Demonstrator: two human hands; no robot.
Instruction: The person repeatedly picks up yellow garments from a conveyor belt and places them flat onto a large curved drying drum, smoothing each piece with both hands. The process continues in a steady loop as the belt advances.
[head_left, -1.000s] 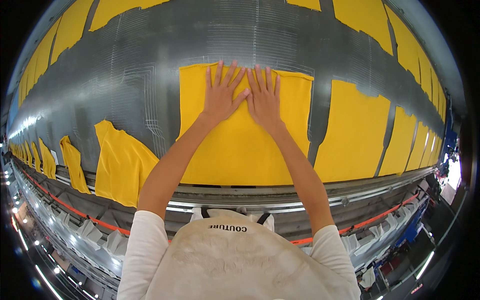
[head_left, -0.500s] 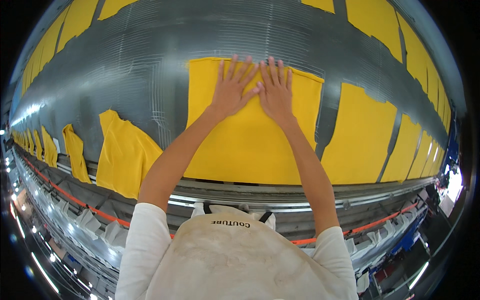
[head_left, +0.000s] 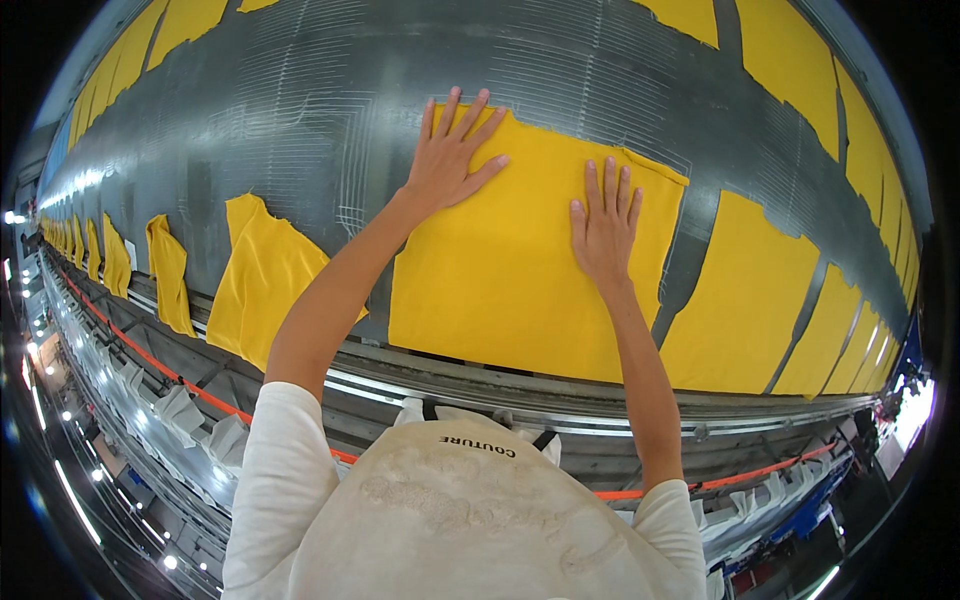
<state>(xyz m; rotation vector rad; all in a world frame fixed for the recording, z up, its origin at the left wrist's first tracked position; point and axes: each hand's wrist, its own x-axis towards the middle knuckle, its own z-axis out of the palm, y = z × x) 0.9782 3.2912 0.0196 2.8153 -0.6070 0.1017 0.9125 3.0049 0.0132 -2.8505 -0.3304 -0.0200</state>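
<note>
In front of me a yellow fabric panel (head_left: pixel 500 270) lies spread on a long dark grey table (head_left: pixel 400 60). My left hand (head_left: pixel 450 155) rests on its far left corner, fingers spread, with the fingertips reaching past the far edge. On the right part of the panel lies my right hand (head_left: pixel 606 225), palm down and fingers stretched, just short of the far edge. Near the right corner that far edge is curled or folded over in a narrow strip. Neither hand grips anything.
More yellow panels (head_left: pixel 745 290) lie flat to the right. At the left, a rumpled yellow piece (head_left: pixel 265 280) and several narrower ones hang over the near edge. Others line the far side. Metal rails (head_left: pixel 480 395) and an orange strip (head_left: pixel 210 398) run along the near side.
My hands have moved apart from the middle of the far edge, left toward the left corner, right to the right and nearer. The far edge's left part now lies unrolled. The view has turned slightly.
</note>
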